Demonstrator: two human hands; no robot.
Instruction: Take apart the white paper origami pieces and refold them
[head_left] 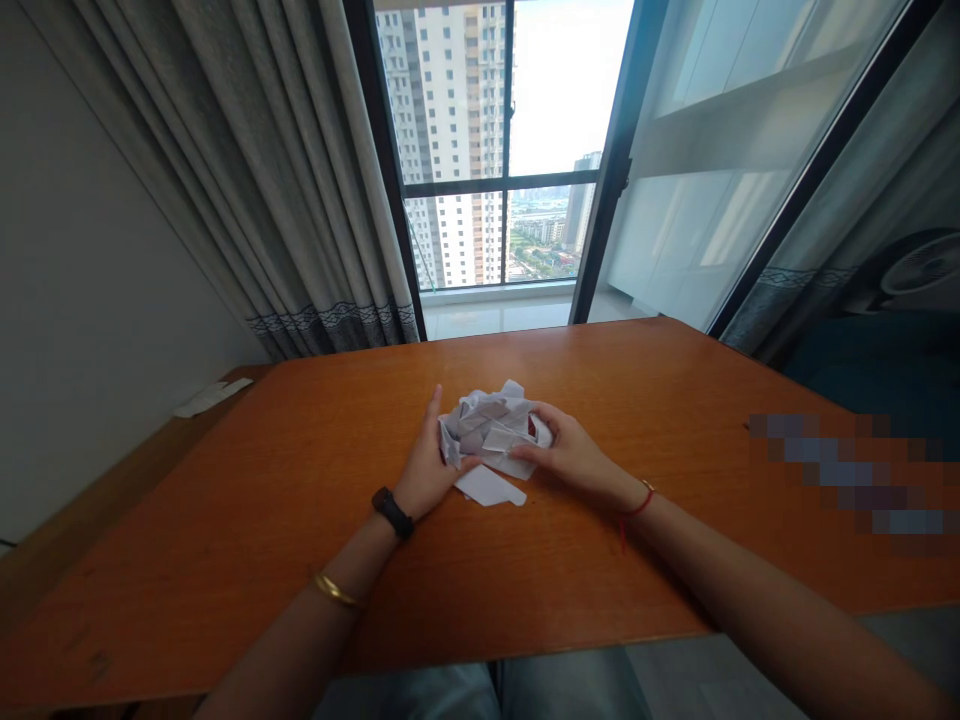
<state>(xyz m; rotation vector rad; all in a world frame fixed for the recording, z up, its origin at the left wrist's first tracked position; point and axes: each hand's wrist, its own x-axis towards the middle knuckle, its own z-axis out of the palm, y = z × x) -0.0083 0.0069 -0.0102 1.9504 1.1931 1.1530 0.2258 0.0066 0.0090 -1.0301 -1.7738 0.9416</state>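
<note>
A heap of torn, crumpled white paper scraps point(491, 420) lies on the brown wooden table, cupped between both hands. My left hand point(433, 455) presses against its left side, one finger pointing up and away and the thumb along the front. On the right side, my right hand point(566, 450) curls its fingers behind the heap, with the thumb at the front. Its fingertips are partly hidden by the paper. One flat white scrap point(491, 487) sticks out on the table at the near side, just below the heap.
The wooden table point(300, 590) reaches toward a window point(555, 230) and a grey curtain point(300, 150). White paper point(214, 397) lies beyond the table's left edge. A pixelated patch covers something at the table's right side. A fan point(926, 265) stands at the far right.
</note>
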